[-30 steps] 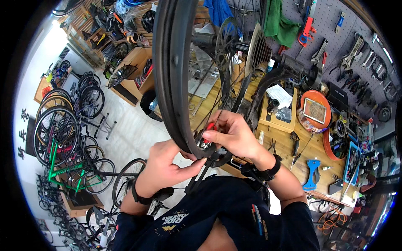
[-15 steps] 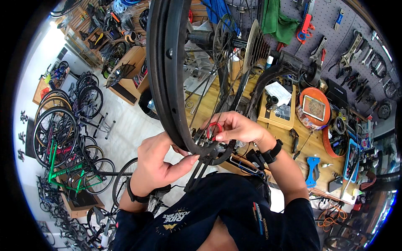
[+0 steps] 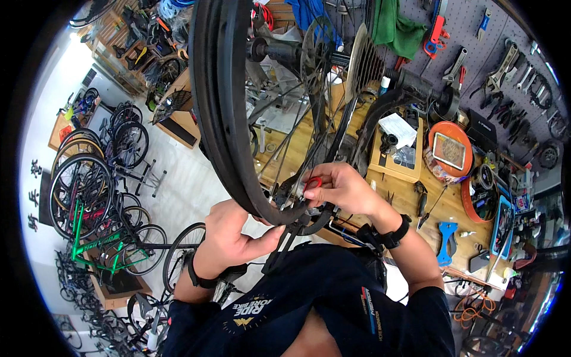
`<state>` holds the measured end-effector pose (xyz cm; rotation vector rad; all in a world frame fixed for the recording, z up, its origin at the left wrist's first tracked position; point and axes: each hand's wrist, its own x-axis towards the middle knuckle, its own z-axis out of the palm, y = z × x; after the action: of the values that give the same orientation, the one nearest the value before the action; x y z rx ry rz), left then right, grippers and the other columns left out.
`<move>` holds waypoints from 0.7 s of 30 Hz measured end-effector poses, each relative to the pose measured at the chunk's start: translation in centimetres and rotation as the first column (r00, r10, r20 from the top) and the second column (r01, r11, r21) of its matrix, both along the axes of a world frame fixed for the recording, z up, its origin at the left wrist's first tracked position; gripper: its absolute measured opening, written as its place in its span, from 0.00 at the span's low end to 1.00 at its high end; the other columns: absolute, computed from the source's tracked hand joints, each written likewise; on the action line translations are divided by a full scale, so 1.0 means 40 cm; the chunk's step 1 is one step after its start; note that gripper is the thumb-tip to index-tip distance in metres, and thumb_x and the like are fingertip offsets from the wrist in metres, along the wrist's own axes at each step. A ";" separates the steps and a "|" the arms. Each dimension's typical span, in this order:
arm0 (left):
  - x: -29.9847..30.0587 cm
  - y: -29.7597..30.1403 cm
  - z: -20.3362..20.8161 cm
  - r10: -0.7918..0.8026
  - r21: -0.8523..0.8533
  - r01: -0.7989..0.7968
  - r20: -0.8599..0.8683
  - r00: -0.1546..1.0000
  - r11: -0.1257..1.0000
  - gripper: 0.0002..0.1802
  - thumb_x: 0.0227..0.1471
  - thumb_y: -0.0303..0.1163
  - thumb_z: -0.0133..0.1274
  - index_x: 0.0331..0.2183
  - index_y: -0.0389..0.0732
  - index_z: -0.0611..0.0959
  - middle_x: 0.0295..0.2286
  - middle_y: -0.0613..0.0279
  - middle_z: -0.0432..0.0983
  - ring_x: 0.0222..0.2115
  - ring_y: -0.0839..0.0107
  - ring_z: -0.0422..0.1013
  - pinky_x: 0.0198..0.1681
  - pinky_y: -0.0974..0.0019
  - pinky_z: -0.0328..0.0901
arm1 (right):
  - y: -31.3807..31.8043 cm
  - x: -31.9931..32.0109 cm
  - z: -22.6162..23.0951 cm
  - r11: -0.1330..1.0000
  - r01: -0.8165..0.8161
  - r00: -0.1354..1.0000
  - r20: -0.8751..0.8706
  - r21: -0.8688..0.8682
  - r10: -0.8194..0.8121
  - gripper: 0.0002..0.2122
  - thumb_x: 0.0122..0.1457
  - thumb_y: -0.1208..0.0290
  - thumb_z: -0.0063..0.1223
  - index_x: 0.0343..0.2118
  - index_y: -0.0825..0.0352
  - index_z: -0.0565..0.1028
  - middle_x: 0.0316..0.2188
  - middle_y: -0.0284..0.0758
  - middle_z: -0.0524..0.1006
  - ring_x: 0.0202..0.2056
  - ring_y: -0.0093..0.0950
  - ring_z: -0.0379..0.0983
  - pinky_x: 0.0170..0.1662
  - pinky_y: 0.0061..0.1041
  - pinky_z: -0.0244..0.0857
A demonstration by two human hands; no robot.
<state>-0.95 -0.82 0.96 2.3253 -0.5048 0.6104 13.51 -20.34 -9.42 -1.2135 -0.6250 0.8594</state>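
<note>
A black bicycle wheel (image 3: pixel 219 119) is mounted in a dark truing stand (image 3: pixel 389 107), its spokes running to a hub with a silver cassette (image 3: pixel 361 62). Around the lower rim, my left hand (image 3: pixel 229 235) is closed, thumb on the near side and fingertips hidden behind the rim. My right hand (image 3: pixel 345 189) pinches a red ring-shaped spoke wrench (image 3: pixel 313 181) among the spokes, just above the rim. Whether the wrench sits on a spoke nipple cannot be made out. Below the rim, the stand's dark caliper arms (image 3: pixel 288 241) reach toward my shirt.
On the wooden bench (image 3: pixel 399 191) to the right lie a cardboard tray (image 3: pixel 392 166), an orange bowl (image 3: pixel 447 128), a blue tool (image 3: pixel 446 243) and pliers (image 3: pixel 421 196). Hand tools hang on the pegboard (image 3: pixel 476 35). Several bicycles (image 3: pixel 98 238) stand at left.
The wheel's upper part has shifted left in view, and the hole in its rim no longer shows. My right hand and the red wrench have moved slightly right; both hands keep their grips.
</note>
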 end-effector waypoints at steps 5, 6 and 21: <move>-0.015 -0.003 -0.032 0.080 -0.004 -0.080 -0.011 0.997 0.997 0.16 0.41 0.33 0.66 0.33 0.35 0.82 0.28 0.57 0.82 0.26 0.65 0.78 0.31 0.68 0.69 | -0.006 -0.002 -0.002 0.997 0.079 0.994 -0.071 -0.023 -0.080 0.16 0.56 0.76 0.62 0.42 0.81 0.72 0.31 0.40 0.79 0.29 0.24 0.78 0.31 0.20 0.74; -0.018 -0.003 -0.029 0.085 0.005 -0.085 -0.009 0.996 0.996 0.16 0.41 0.34 0.66 0.33 0.35 0.82 0.28 0.58 0.82 0.25 0.65 0.77 0.30 0.68 0.69 | -0.007 -0.014 -0.001 0.992 0.112 0.993 -0.017 -0.060 -0.113 0.15 0.56 0.76 0.62 0.41 0.82 0.72 0.30 0.40 0.79 0.28 0.23 0.78 0.30 0.19 0.73; -0.019 -0.010 0.007 0.119 -0.016 -0.119 -0.018 0.993 0.993 0.19 0.41 0.41 0.67 0.33 0.37 0.83 0.26 0.62 0.81 0.21 0.71 0.73 0.24 0.71 0.64 | 0.007 -0.112 0.016 0.901 0.420 0.907 0.067 -0.110 -0.415 0.14 0.55 0.75 0.63 0.36 0.81 0.72 0.26 0.38 0.79 0.23 0.20 0.77 0.24 0.18 0.69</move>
<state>-1.70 -1.20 1.23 2.3552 -0.3537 0.6481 9.04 -20.07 -8.79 -1.4148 -0.3263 0.5132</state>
